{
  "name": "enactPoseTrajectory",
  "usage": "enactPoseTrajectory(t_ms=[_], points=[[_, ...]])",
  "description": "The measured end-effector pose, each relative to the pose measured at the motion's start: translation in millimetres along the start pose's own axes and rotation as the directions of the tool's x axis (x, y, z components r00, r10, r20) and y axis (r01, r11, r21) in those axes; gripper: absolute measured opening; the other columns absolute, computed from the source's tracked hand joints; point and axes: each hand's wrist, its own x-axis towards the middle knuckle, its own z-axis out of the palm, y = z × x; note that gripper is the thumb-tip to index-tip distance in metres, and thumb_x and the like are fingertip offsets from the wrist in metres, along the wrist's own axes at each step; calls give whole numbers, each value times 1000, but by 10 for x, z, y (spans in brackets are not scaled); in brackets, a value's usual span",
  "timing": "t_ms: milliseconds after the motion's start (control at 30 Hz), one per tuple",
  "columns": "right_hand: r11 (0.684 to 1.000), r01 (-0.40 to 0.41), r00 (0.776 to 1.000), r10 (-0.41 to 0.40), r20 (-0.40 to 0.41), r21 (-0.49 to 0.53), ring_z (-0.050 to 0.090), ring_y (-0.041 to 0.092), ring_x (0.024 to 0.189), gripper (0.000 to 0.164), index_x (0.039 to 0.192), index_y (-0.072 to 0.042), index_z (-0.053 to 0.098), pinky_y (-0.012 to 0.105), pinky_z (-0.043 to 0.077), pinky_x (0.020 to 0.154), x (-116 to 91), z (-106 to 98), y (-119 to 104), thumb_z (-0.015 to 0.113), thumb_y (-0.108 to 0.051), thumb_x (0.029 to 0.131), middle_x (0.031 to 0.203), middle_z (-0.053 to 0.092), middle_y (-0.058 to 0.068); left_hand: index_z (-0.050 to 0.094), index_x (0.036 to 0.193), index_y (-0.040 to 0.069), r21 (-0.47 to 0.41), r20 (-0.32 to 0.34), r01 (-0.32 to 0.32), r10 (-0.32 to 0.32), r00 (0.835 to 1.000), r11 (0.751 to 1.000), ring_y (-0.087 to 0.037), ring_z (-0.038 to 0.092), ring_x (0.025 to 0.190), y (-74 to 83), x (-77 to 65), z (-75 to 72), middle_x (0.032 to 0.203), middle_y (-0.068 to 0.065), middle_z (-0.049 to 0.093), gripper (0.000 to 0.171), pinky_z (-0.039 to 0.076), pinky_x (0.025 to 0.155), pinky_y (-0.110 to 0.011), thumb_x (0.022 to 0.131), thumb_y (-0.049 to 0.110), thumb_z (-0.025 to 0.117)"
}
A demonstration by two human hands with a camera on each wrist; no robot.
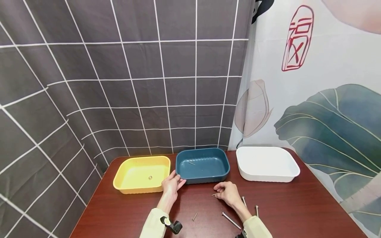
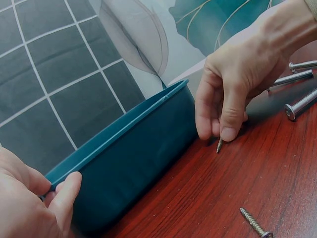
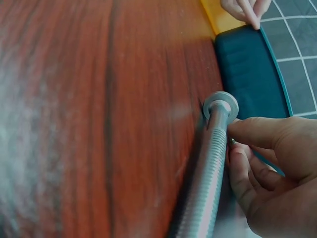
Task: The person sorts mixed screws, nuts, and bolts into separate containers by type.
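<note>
With thumb and fingers my left hand pinches the rim of the dark blue plastic bin at its near left corner. A small screw is held in the fingertips of my right hand, low over the table in front of that bin's right side. Its pointed end sticks out below the thumb in the left wrist view. Another small screw lies inside the blue bin. One more loose screw rests on the table between my hands. A long silver bolt lies close beside my right hand.
A yellow bin stands left of the blue one, with a small round metal piece inside. At the right stands a white bin. More long bolts lie around my right wrist on the reddish-brown table. A tiled-pattern curtain hangs behind.
</note>
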Motion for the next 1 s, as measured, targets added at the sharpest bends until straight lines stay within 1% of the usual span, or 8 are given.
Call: enactPoseTrajectory(t_ms=[133, 300, 433, 533, 633, 700, 833, 1000], points=[[996, 68, 998, -68, 17, -58, 55, 3, 59, 20, 71, -9, 74, 20, 51, 54, -5, 15, 3, 79, 8, 62, 64, 62, -6, 40, 143, -16, 4, 1, 1, -1, 1000, 1000, -11, 59, 64, -7, -4, -7, 74, -10, 58, 50, 64, 72, -30, 94, -15, 49], [976, 175, 984, -171, 43, -126, 51, 0, 58, 21, 66, -13, 72, 19, 50, 51, -11, 37, 27, 70, 8, 65, 60, 60, -11, 39, 144, -16, 3, 6, -6, 6, 1000, 1000, -11, 60, 64, -19, -7, -16, 74, -10, 59, 51, 64, 72, -29, 94, -15, 49], [968, 209, 978, -202, 60, -136, 49, -1, 54, 22, 64, -13, 69, 18, 48, 48, -25, 25, 36, 66, 9, 64, 56, 57, -15, 40, 144, -16, 15, 3, 6, -6, 1000, 1000, -11, 59, 64, -35, -15, -20, 74, -10, 58, 50, 64, 72, -30, 95, -14, 49], [982, 171, 983, -165, 76, -84, 50, -2, 53, 19, 65, -12, 69, 17, 48, 49, -37, -15, 15, 67, 7, 65, 57, 57, -14, 38, 144, -17, 12, 9, 7, -7, 1000, 1000, -12, 59, 64, -49, -19, -25, 74, -10, 57, 50, 64, 73, -31, 95, -15, 48], [995, 93, 990, -96, 100, 31, 51, 2, 53, 14, 69, -8, 70, 18, 48, 48, -36, -73, -31, 68, 7, 69, 60, 59, -8, 39, 144, -16, 9, 4, 6, -6, 1000, 1000, -12, 59, 65, -53, -9, -26, 75, -10, 57, 50, 64, 74, -31, 94, -15, 48], [993, 32, 992, -45, 115, 117, 53, 5, 53, 11, 74, -3, 71, 19, 48, 47, -20, -120, -77, 67, 7, 71, 63, 61, -3, 38, 144, -17, 6, 5, -3, 3, 1000, 1000, -12, 59, 65, -48, -3, -27, 75, -11, 57, 51, 64, 74, -31, 94, -15, 49], [960, -48, 993, 14, 121, 277, 57, 13, 56, 10, 83, 9, 70, 23, 54, 49, 38, -210, -178, 65, 11, 75, 70, 65, 8, 39, 144, -17, 5, 4, -6, 6, 1000, 1000, -12, 59, 65, -24, 0, -22, 75, -11, 58, 50, 64, 74, -31, 94, -14, 49], [913, -111, 993, 86, 82, 392, 61, 14, 66, 12, 90, 17, 68, 26, 59, 56, 148, -285, -271, 64, 12, 79, 83, 69, 20, 37, 144, -17, 5, 11, -4, 4, 1000, 1000, -12, 59, 65, -14, -1, -17, 75, -10, 58, 51, 64, 74, -31, 95, -14, 49]])
